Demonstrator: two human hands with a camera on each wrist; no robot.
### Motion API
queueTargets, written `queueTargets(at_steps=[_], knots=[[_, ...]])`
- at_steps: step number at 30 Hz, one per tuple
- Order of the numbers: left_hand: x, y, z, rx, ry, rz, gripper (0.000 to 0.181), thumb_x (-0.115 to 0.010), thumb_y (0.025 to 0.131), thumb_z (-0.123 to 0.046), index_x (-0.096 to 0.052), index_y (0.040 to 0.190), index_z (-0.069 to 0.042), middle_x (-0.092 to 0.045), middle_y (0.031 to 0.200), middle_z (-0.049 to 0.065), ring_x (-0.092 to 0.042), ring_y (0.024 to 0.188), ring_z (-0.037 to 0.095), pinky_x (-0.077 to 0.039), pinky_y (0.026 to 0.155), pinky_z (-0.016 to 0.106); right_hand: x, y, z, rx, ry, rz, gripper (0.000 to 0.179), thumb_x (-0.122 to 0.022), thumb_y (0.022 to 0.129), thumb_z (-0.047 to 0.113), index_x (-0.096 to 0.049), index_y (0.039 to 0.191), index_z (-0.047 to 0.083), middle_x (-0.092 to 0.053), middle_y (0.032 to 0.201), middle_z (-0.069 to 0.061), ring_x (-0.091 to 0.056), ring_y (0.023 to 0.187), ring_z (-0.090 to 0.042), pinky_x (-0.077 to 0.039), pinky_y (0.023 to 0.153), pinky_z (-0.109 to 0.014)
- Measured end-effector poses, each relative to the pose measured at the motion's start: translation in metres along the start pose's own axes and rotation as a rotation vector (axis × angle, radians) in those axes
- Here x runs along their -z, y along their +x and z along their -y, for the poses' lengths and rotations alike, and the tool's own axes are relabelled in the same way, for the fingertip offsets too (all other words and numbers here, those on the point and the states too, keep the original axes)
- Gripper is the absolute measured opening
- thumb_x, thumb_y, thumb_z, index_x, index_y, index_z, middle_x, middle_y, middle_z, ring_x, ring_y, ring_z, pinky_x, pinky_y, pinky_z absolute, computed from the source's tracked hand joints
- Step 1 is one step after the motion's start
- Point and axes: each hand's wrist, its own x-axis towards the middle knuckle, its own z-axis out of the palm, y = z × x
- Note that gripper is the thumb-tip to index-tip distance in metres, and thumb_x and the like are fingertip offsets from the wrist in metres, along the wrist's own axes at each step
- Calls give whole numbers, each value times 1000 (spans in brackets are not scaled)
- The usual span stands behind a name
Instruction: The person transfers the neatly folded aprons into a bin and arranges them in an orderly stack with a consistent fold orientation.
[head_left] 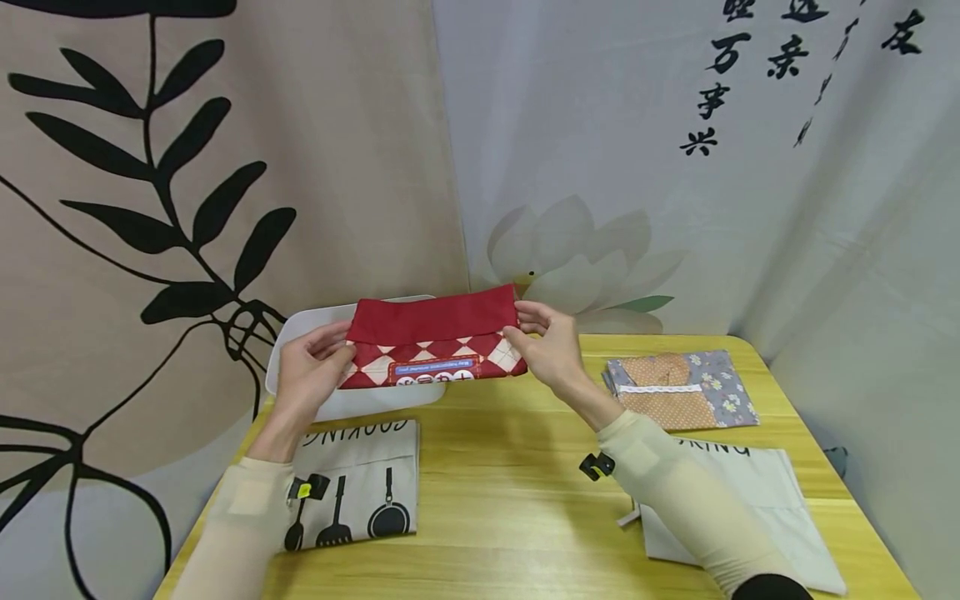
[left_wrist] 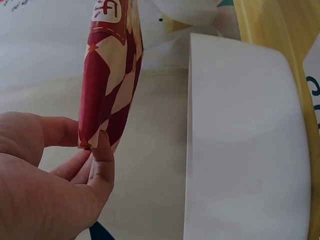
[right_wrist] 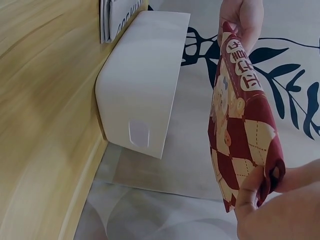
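Observation:
A folded red cloth with a cream diamond check and a printed label is held up between both hands. My left hand pinches its left end, thumb on one side and fingers on the other. At the opposite end my right hand grips the edge between thumb and fingers. In the right wrist view the cloth stands nearly on edge, its layers showing at the near corner. Behind and below it is a white plastic bin, partly hidden by the cloth; its inside does not show.
A white folded cloth printed with cooking utensils lies at the front left. On the right are a grey flowered folded cloth and another white folded cloth under my right forearm. Printed curtains hang behind the wooden table.

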Motion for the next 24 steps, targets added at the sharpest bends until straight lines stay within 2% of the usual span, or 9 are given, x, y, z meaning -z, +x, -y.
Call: queueTargets(at_steps=[7, 11, 16, 24], knots=[[9, 1, 5, 22, 5, -10, 47, -69, 111, -19, -68, 157, -15, -72, 153, 14, -67, 115, 7, -60, 80, 9, -12, 2, -1, 16, 1, 15, 48, -83, 102, 10, -71, 148, 4, -79, 134, -19, -76, 122, -31, -59, 82, -14], [13, 1, 7, 15, 4, -7, 46, -68, 111, -20, -68, 157, -14, -71, 153, 15, -67, 115, 6, -61, 80, 9, -17, 3, -1, 13, -2, 20, 48, -82, 102, 11, -71, 149, 6, -79, 135, -18, -76, 122, -30, -60, 84, -17], [17, 2, 11, 21, 6, -5, 46, -67, 112, -22, -68, 157, -15, -70, 155, 14, -67, 118, 6, -60, 83, 8, -22, 4, -1, 5, -18, 22, 48, -83, 103, 13, -71, 149, 8, -79, 136, -16, -76, 124, -29, -62, 88, -23], [22, 3, 15, 46, 15, -41, 46, -66, 112, -21, -67, 158, -15, -70, 155, 13, -66, 115, 5, -60, 81, 8, -32, 7, 3, 21, -48, 25, 47, -83, 103, 15, -73, 148, 9, -81, 136, -14, -77, 125, -28, -67, 100, -36]])
